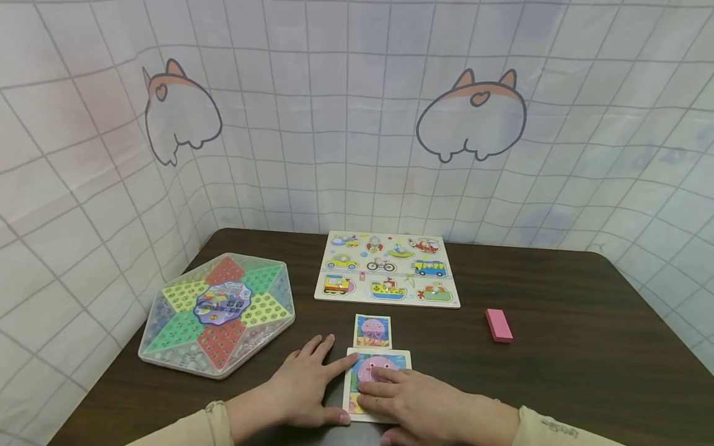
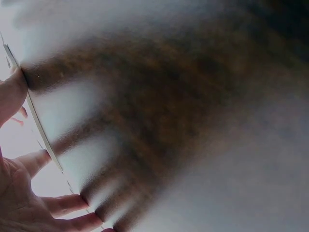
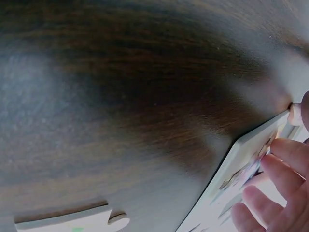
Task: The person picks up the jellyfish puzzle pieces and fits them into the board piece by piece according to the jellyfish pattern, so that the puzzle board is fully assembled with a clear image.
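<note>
A small jigsaw puzzle in a pale frame (image 1: pixel 406 359), picturing a pink jellyfish, lies flat near the table's front. My left hand (image 1: pixel 301 385) spreads its fingers beside it, with the thumb and index fingertip at its left edge. From the right, my right hand (image 1: pixel 418 402) lays its fingers over the picture; its thumb is at the lower edge. Fingertips touch the puzzle's face in the right wrist view. Just beyond the frame sits a smaller jellyfish picture card (image 1: pixel 372 331). A pale jigsaw piece (image 3: pixel 72 223) with a rounded tab shows low in the right wrist view.
On the left lies a hexagonal Chinese checkers set (image 1: pixel 217 316) under a clear cover. A wooden peg puzzle board (image 1: pixel 387 269) with vehicles stands at the back. To the right is a pink block (image 1: pixel 499 325). A gridded curtain (image 1: pixel 346 124) hangs behind the dark table (image 1: pixel 563 322).
</note>
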The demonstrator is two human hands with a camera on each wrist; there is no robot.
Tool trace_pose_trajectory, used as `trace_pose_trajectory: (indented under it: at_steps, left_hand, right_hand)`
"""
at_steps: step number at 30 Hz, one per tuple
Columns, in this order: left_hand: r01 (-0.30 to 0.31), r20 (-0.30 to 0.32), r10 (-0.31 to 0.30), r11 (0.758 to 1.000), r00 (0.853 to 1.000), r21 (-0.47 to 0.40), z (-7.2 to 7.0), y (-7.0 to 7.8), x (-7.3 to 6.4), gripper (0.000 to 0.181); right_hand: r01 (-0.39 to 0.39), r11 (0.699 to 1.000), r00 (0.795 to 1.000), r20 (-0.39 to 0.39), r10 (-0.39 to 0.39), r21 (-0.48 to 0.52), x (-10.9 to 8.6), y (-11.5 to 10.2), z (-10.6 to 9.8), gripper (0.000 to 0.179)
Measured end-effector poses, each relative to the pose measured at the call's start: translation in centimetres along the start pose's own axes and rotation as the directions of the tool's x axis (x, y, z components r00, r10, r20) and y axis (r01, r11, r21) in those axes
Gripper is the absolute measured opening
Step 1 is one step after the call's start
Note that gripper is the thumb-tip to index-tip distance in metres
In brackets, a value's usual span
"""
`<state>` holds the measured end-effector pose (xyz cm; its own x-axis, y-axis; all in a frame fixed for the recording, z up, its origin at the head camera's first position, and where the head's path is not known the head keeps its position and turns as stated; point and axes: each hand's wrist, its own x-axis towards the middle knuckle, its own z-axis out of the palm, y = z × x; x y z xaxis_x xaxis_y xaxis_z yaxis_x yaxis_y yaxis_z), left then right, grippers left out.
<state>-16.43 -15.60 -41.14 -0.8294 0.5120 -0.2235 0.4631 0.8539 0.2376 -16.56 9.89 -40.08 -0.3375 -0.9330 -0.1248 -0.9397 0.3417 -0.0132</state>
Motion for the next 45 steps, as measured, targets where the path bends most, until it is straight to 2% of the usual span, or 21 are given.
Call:
trace_pose_trajectory:
  at_steps: [11,19,27,32,36,39,42,45]
  left_hand:
    - [-0.003,-0.003,0.003,1.000,1.000,-0.005,0.1,-0.2,0.1,0.090]
    - [-0.001,0.010,0.001,1.000,1.000,0.000,0.1,-0.2,0.1,0.090]
    - [0.001,0.005,-0.001,1.000,1.000,0.010,0.0,-0.1,0.1,0.090]
    - [0.002,0.006,-0.002,1.000,1.000,0.007,0.0,-0.1,0.1,0.090]
    - [0.004,0.007,-0.004,1.000,1.000,0.000,0.1,-0.2,0.1,0.090]
    - [0.008,0.013,-0.008,1.000,1.000,-0.005,0.1,-0.1,0.0,0.090]
    - [0.012,0.022,-0.012,1.000,1.000,-0.005,0.1,-0.1,0.0,0.090]
    - [0.015,0.025,-0.015,1.000,1.000,0.000,0.0,-0.1,0.2,0.090]
  right_hand:
    - [0.000,0.996,1.000,-0.012,-0.001,-0.086,0.5,-0.4,-0.5,0.055]
    - [-0.003,0.999,1.000,0.002,0.003,-0.054,0.8,-0.4,-0.5,0.054]
    - [0.015,0.989,1.000,0.002,-0.015,-0.148,0.4,-0.4,-0.1,0.052]
    - [0.016,0.987,1.000,-0.002,-0.016,-0.161,0.2,-0.4,0.1,0.050]
    - [-0.002,0.997,1.000,0.001,0.002,-0.080,0.2,-0.3,0.0,0.047]
    - [-0.045,0.996,0.999,0.004,0.045,0.082,0.0,0.0,-0.3,0.043]
    - [-0.112,0.962,0.993,-0.011,0.118,0.250,-0.5,0.5,-0.9,0.040]
    - [-0.165,0.923,0.980,-0.049,0.194,0.348,-1.5,1.2,-1.3,0.037]
